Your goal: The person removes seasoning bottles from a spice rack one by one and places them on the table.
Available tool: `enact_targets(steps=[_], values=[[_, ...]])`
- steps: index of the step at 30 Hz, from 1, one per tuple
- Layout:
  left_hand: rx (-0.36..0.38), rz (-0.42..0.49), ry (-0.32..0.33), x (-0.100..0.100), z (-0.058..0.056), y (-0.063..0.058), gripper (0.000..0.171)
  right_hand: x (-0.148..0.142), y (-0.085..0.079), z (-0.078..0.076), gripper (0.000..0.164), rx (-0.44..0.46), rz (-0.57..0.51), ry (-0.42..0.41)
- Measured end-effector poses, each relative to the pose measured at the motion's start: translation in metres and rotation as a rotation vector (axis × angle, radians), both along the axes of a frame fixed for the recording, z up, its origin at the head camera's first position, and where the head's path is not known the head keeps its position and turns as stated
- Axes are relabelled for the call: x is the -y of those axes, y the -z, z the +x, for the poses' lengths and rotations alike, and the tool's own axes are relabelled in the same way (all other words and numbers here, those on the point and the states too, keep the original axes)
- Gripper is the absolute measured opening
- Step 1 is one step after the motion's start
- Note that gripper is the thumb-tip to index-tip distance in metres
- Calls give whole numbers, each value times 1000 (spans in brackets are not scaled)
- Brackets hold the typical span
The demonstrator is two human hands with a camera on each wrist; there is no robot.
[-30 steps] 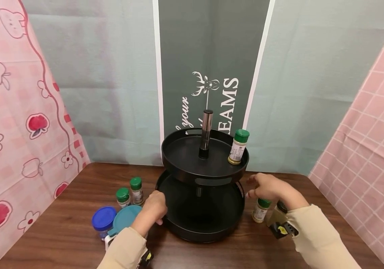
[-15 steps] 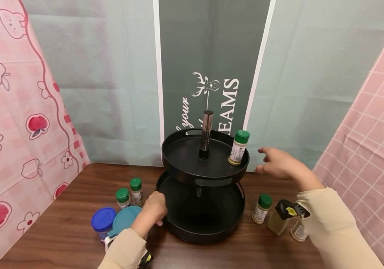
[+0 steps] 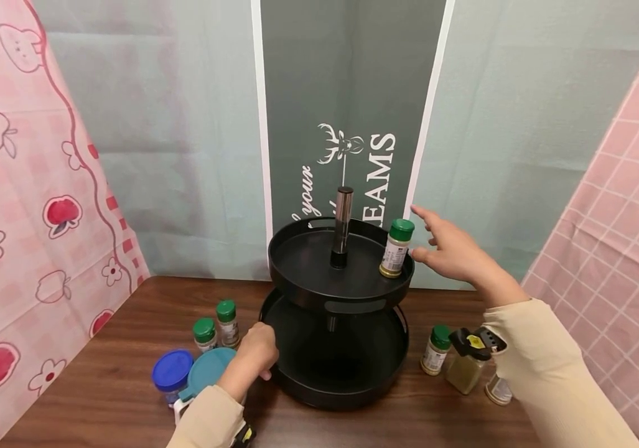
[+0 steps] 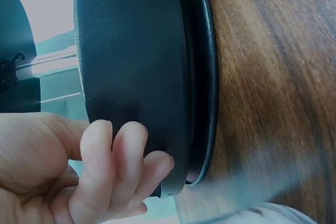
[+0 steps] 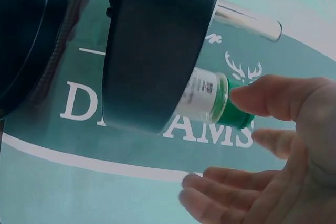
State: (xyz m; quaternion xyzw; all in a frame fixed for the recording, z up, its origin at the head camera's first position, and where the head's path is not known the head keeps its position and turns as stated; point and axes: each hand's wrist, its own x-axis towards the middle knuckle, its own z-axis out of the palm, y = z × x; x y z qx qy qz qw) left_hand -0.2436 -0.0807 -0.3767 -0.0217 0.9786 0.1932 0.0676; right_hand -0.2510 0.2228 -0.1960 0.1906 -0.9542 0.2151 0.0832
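Note:
A black two-tier turntable tray stands on the wooden table, with an upper tier and a lower tier joined by a metal post. My left hand grips the lower tier's left rim; in the left wrist view its curled fingers lie against the outer wall. A green-capped spice bottle stands upright at the upper tier's right edge. Beside it, on the right, my right hand is spread with nothing held. In the right wrist view, the thumb overlaps the green cap; contact is unclear.
Left of the tray stand two green-capped bottles, a blue-lidded jar and a teal-lidded container. On the right are another green-capped bottle, a square jar and a bottle partly behind the sleeve. Curtains enclose the table.
My right hand has risen from beside the lower tier, swung outward, then come in beside the spice bottle on the upper tier with its fingers spreading. The left hand stays on the rim.

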Motion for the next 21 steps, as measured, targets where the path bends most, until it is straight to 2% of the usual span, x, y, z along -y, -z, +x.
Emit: enact_targets(steps=[5,10,16,21], values=[[-11,12,-9,0,2,0,45,8,2,-5,67,-93,41,-28],[-9,15,-12,0,1,0,45,15,7,-12,61,-134,53,-31],[2,20,-15,0,0,0,46,20,16,-16,48,-216,31,-43],[-1,21,-22,0,0,-1,47,20,16,-17,44,-241,11,-47]])
